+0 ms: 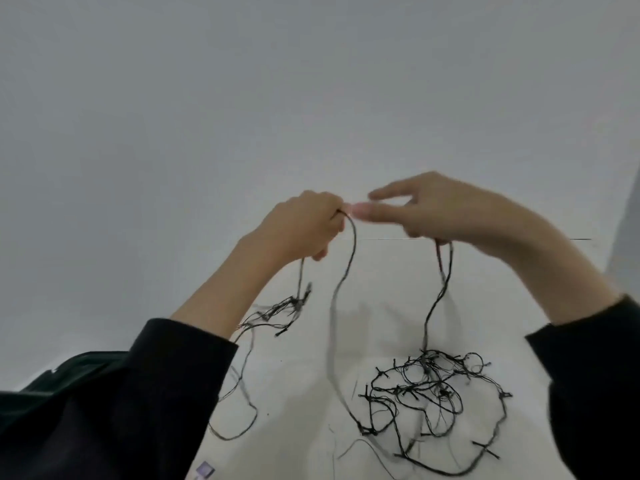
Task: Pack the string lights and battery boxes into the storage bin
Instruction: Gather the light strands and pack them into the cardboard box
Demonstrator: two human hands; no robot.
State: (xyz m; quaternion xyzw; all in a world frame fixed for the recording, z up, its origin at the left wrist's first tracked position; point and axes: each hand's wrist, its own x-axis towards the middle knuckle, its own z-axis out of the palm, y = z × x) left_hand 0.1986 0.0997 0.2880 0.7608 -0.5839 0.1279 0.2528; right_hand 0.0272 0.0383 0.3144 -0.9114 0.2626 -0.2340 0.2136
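A dark string of lights (429, 389) lies in a tangled heap on the white table (298, 375) at the lower right. Both of my hands are raised above it. My left hand (298, 230) grips a bundle of the wire in a fist, and loops with small bulbs hang below it. My right hand (433, 213) holds another strand that drops from under the palm down into the heap; its forefinger and thumb point toward the left hand's knuckles. No battery box or storage bin is in view.
A plain pale wall fills the upper half. My dark sleeves (121, 410) cover the lower corners. A small purple-and-white object (204, 470) peeks in at the bottom edge, left of centre.
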